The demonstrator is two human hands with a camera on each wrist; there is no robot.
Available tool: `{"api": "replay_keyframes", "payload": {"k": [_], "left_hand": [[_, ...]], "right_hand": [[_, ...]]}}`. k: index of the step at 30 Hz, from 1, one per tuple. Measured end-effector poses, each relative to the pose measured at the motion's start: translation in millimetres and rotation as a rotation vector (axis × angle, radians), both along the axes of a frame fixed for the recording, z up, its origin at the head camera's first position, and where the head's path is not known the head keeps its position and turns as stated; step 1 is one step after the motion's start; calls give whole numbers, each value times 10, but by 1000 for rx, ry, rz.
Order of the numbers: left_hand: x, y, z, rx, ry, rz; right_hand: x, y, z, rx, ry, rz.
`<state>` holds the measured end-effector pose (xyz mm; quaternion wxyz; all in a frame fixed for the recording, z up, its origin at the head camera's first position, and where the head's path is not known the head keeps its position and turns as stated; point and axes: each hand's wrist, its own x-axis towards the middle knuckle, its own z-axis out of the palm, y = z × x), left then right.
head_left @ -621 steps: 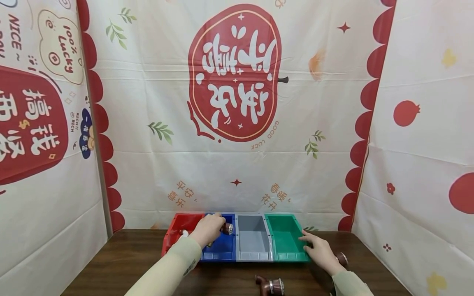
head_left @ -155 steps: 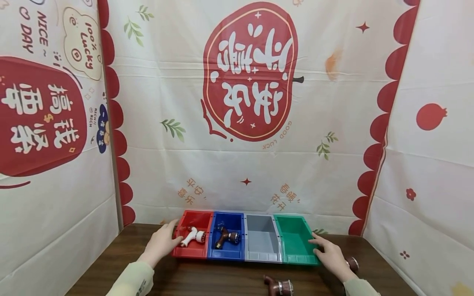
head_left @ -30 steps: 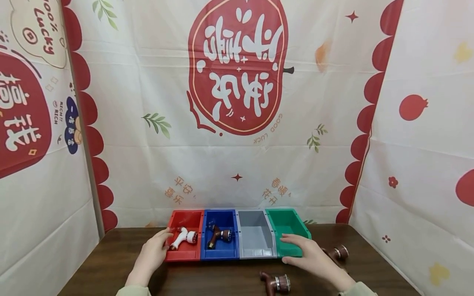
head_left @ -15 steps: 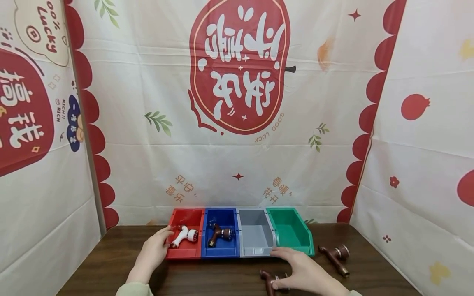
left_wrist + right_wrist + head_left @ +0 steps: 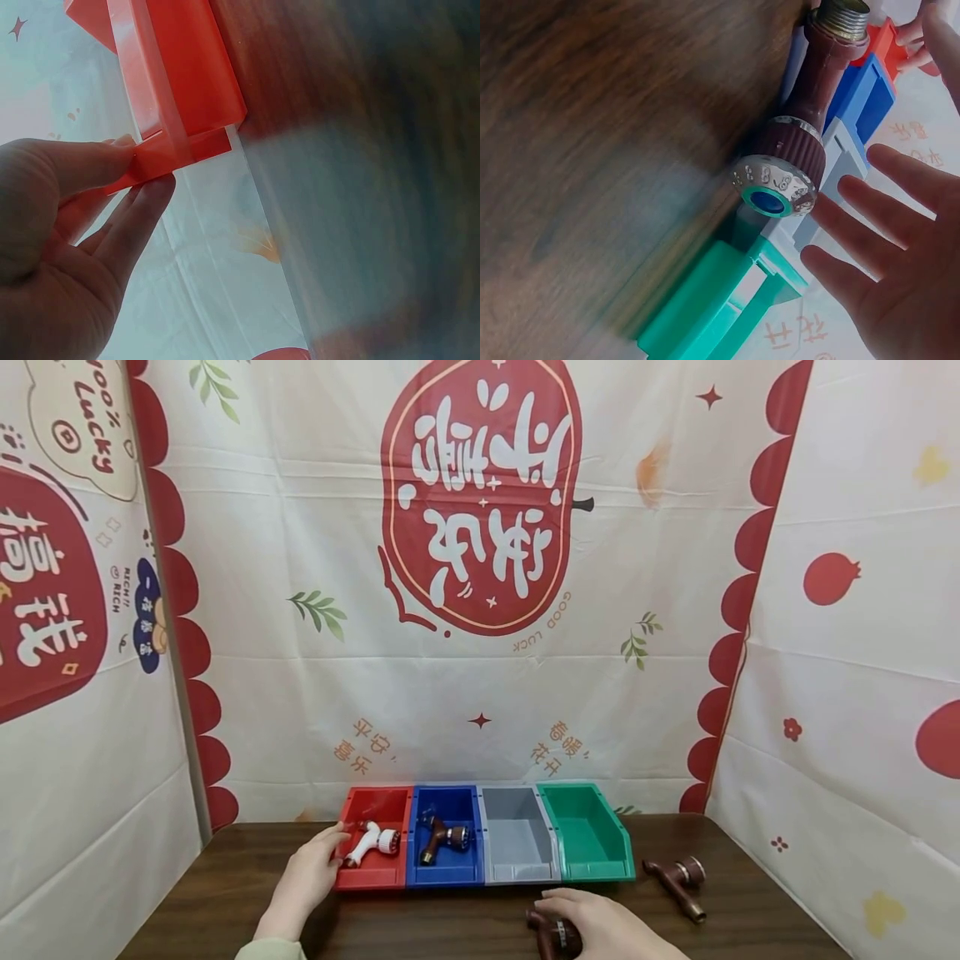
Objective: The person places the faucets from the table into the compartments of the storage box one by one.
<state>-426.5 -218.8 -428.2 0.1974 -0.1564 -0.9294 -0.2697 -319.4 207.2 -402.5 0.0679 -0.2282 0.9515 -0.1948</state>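
Observation:
My left hand (image 5: pixel 303 877) is at the left side of the red bin (image 5: pixel 375 878); in the left wrist view its thumb and fingers pinch the bin's rim (image 5: pixel 169 154). At the table's front, my right hand (image 5: pixel 611 931) is over a brown faucet (image 5: pixel 553 937), covering part of its handle. The right wrist view shows straight, spread fingers beside this faucet's ribbed knob (image 5: pixel 787 150), not curled round it. A white faucet (image 5: pixel 367 843) lies in the red bin. Another brown faucet (image 5: pixel 438 839) lies in the blue bin (image 5: pixel 457 875).
The grey bin (image 5: pixel 517 870) and green bin (image 5: pixel 596 867) continue the joined row to the right, with nothing seen inside. A third brown faucet (image 5: pixel 681 885) lies right of the row on the dark wooden table (image 5: pixel 420 927). Patterned cloth (image 5: pixel 480 693) hangs behind.
A brown faucet once in my left hand now lies in the blue bin; that hand moved to the red bin. My right hand has left the green bin and come down-left to the front faucet.

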Motion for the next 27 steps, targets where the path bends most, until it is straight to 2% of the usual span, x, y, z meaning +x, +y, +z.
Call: {"api": "replay_keyframes", "payload": {"k": [6, 16, 22, 27], "left_hand": [[-9, 0, -14, 3, 18, -7], [-4, -5, -13, 2, 5, 4], [0, 1, -12, 5, 2, 1], [-3, 2, -12, 4, 9, 0]], "right_hand": [[-17, 0, -22, 36, 6, 32], [-38, 0, -94, 72, 40, 61], [-44, -5, -133, 104, 87, 109], [-73, -5, -152, 100, 64, 103]]}}
